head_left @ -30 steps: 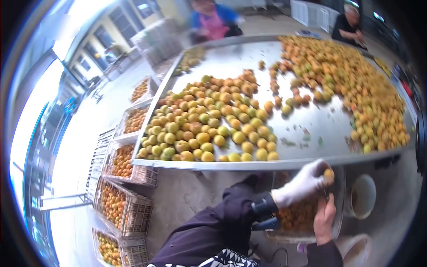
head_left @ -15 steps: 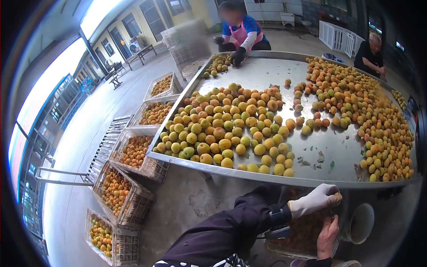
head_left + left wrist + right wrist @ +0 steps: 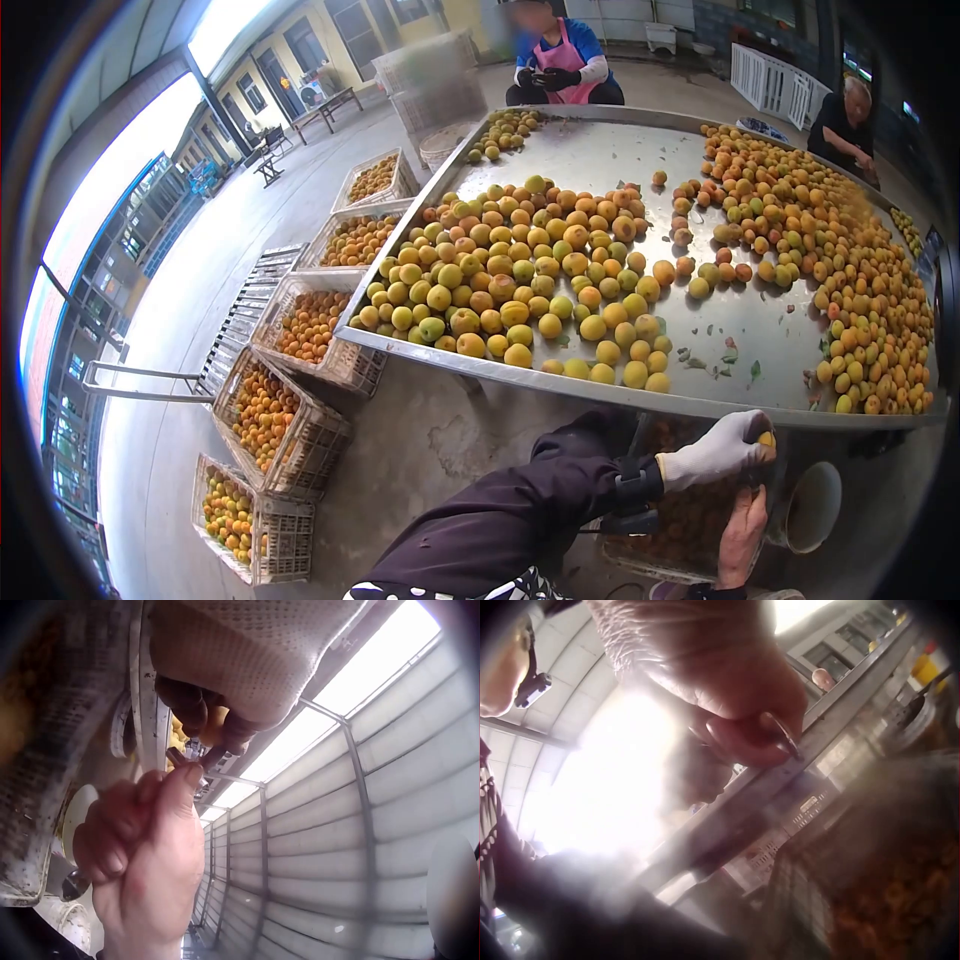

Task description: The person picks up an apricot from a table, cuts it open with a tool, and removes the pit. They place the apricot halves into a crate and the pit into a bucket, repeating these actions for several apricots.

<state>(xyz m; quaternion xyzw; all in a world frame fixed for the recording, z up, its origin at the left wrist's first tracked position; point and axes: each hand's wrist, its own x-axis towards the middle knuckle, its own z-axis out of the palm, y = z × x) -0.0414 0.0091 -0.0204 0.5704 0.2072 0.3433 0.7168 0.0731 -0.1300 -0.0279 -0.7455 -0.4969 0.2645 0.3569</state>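
My gloved left hand (image 3: 715,453) curls its dark-tipped fingers round a yellow-orange fruit (image 3: 767,441), just off the metal table's near edge. In the left wrist view the same fruit (image 3: 214,726) shows between the glove's fingers. My bare right hand (image 3: 741,535) is right below, pinching a small metal tool (image 3: 177,756) between thumb and fingers, close to the fruit. The right wrist view shows the right hand (image 3: 727,682) curled, with a thin metal edge (image 3: 781,735) at its fingertips. Under both hands is a crate (image 3: 650,555) with orange pieces in it.
A large metal table (image 3: 600,384) bears many fruits (image 3: 480,260) on its left and more along its right. Crates of fruit (image 3: 265,410) line the floor at left. A pale bucket (image 3: 815,505) stands right of my hands. Two people sit beyond the table.
The head view has shifted, so the table and crates sit differently in it. My hands stay close together, with the fruit in the left. The person in the pink apron has drawn a hand back from the table.
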